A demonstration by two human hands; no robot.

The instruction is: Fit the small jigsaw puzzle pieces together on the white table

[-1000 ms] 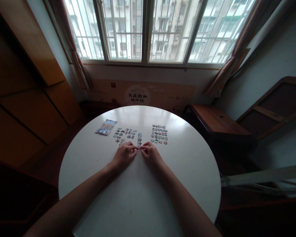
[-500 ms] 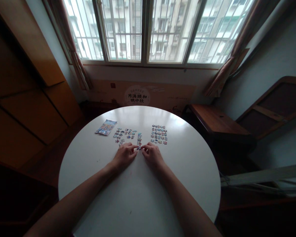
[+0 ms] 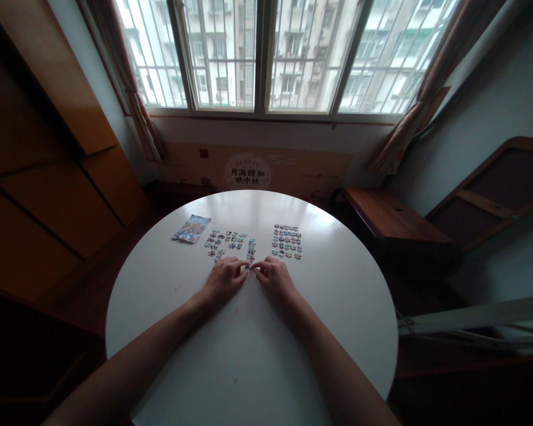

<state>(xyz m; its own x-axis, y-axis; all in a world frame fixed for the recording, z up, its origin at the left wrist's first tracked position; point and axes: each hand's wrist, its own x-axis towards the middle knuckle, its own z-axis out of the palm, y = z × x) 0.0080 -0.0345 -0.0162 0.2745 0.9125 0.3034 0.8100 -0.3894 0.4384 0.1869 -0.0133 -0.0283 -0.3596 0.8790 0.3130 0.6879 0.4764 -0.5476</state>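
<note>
Both of my hands meet over the middle of the round white table (image 3: 249, 349). My left hand (image 3: 225, 277) and my right hand (image 3: 270, 277) pinch a small jigsaw puzzle piece (image 3: 249, 267) between their fingertips, one from each side. It sits at the near end of a narrow joined strip of puzzle pieces (image 3: 251, 249), which runs away from me. Loose puzzle pieces (image 3: 224, 238) lie scattered beyond my left hand, some partly hidden by it. Beyond my right hand, more puzzle pieces (image 3: 286, 241) are laid out in rows.
A colourful picture sheet (image 3: 192, 229) lies at the table's far left. A wooden bench (image 3: 382, 214) stands past the table on the right, and orange-brown cabinets (image 3: 62, 201) are on the left. Behind the table, a printed banner (image 3: 293, 168) runs below the barred window (image 3: 266, 59).
Hardly anything differs. Fingers of both hands shift very slightly around the puzzle piece at the strip's near end; the other pieces stay put.
</note>
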